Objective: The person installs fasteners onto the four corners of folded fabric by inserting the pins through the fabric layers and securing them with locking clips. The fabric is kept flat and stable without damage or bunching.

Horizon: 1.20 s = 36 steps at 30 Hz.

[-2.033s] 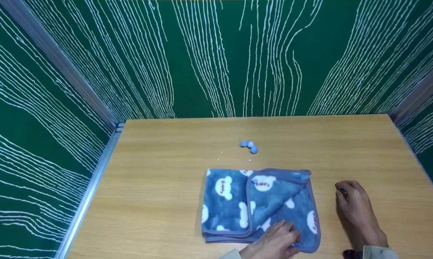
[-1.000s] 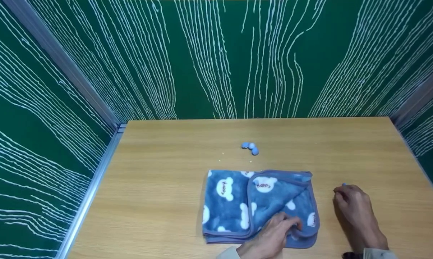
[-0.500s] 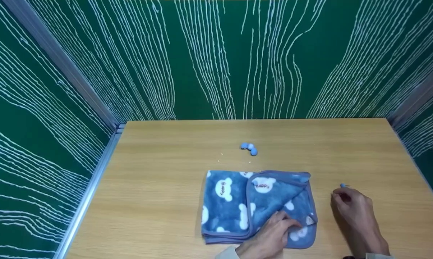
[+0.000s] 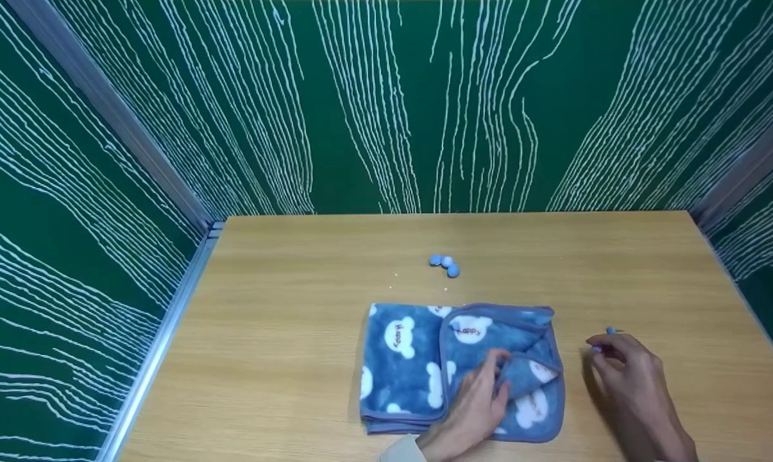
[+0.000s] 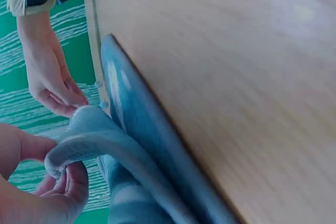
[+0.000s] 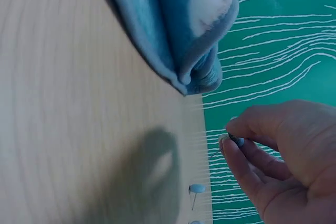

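Note:
A blue fleece blanket point(image 4: 399, 378) with white bear shapes lies folded on the table. My left hand point(image 4: 473, 404) is over its right half and, in the left wrist view, pinches the grey-blue bound edge of a lifted flap point(image 5: 86, 148) between thumb and fingers. To the right of the blanket, my right hand point(image 4: 633, 378) pinches a small pin point(image 6: 237, 139) with a round blue head between thumb and fingertip, above the table. Just beyond that hand, another blue-headed pin point(image 4: 611, 330) lies on the table, its thin shaft showing in the right wrist view.
Three small blue round pieces point(image 4: 447, 261) lie together behind the blanket, with tiny pale specks nearby. The wooden table point(image 4: 283, 333) is bordered by green walls point(image 4: 360, 128) with white wavy lines and a metal rail point(image 4: 155, 359) on the left.
My left hand has turned the blanket's near right corner up and inward, uncovering the layer beneath. My right hand has drawn slightly left and nearer, leaving one blue-headed pin in view beyond it.

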Each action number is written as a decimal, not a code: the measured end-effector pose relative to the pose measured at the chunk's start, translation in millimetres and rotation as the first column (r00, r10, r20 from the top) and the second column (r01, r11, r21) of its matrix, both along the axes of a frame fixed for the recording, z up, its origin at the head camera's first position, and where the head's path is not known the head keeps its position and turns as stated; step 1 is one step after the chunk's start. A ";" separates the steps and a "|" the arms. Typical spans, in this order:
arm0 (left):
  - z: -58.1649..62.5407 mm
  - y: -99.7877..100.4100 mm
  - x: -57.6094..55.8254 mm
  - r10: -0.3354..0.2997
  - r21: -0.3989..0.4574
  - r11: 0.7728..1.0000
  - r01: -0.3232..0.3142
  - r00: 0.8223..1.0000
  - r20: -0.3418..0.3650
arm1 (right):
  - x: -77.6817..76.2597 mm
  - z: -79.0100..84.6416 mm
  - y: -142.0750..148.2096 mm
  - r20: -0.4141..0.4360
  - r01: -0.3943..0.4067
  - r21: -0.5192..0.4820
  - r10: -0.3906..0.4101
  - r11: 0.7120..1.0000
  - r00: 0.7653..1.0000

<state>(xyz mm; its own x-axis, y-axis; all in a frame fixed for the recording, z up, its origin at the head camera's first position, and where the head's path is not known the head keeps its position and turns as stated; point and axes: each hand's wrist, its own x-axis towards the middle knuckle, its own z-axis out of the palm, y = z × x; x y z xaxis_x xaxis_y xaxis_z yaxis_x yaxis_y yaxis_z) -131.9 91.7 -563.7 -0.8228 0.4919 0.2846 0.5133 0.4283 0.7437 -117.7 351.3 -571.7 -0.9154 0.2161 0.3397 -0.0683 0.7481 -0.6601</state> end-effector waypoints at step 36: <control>9.7 -8.2 -19.1 0.143 0.064 0.987 -0.146 0.988 0.050 | 25.0 19.4 -48.8 -0.149 -0.360 -0.289 0.330 0.887 0.932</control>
